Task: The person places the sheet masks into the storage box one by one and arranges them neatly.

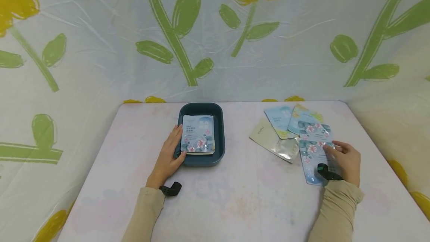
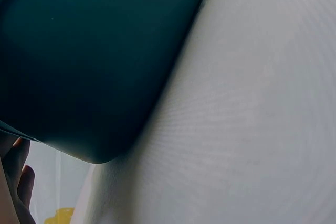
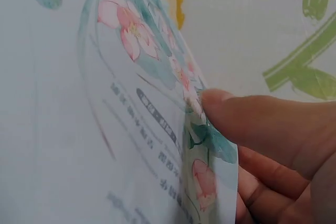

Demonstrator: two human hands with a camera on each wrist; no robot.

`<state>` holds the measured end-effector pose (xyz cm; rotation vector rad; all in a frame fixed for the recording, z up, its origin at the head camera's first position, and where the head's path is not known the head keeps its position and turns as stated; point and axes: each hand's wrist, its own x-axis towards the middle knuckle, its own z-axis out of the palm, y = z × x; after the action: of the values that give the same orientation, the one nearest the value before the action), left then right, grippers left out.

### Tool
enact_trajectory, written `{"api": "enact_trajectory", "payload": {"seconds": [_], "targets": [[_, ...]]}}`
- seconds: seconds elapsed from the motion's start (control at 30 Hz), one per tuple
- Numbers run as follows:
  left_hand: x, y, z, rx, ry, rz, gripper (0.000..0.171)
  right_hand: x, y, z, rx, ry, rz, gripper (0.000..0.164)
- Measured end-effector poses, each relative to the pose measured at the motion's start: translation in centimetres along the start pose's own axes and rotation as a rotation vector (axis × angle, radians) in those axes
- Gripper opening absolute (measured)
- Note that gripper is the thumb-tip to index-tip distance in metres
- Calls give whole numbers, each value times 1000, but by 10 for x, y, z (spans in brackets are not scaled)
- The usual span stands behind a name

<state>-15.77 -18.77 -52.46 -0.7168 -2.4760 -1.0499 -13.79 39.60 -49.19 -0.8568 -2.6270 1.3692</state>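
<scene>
My left hand (image 1: 168, 156) lies along the left side of a dark teal tray (image 1: 220, 137), fingers extended at its rim and thumb by the near corner. The tray's side fills much of the left wrist view. Inside the tray is a stack of face mask packets, the top packet (image 1: 198, 134) light blue with pink flowers. On the right, my right hand (image 1: 347, 160) pinches the right edge of a blue floral face mask packet (image 1: 310, 160) between thumb (image 3: 226, 111) and fingers. That packet is tilted in the right wrist view and overlaps a similar floral packet (image 1: 314, 130) behind it.
Farther back lie a blue packet (image 1: 280, 118) and a blue packet with yellow flowers (image 1: 305, 117). A silvery-beige packet (image 1: 273, 139) lies to their left. The white table (image 1: 242, 197) meets a flower-printed curtain (image 1: 285, 66) at its back edge.
</scene>
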Motion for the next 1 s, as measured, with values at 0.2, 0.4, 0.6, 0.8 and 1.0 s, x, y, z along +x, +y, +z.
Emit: {"api": "enact_trajectory", "payload": {"seconds": [0.2, 0.4, 0.6, 0.8, 1.0], "targets": [[1, 1, 0, -3, -3, 2, 76, 0, -2, -3, 76, 18, 72, 61], [1, 1, 0, -7, -1, 2, 75, -1, -5, -5, 241, 85, 103, 9], [1, 1, 1, 0, -4, 2, 75, -4, -9, -4, 383, 140, 21, 17], [1, 3, -1, -13, -10, -8, 75, -5, -15, -3, 459, 158, 25, 14], [1, 5, 0, -13, -9, -12, 75, -2, -20, 3, 567, 112, 2, 11]]}}
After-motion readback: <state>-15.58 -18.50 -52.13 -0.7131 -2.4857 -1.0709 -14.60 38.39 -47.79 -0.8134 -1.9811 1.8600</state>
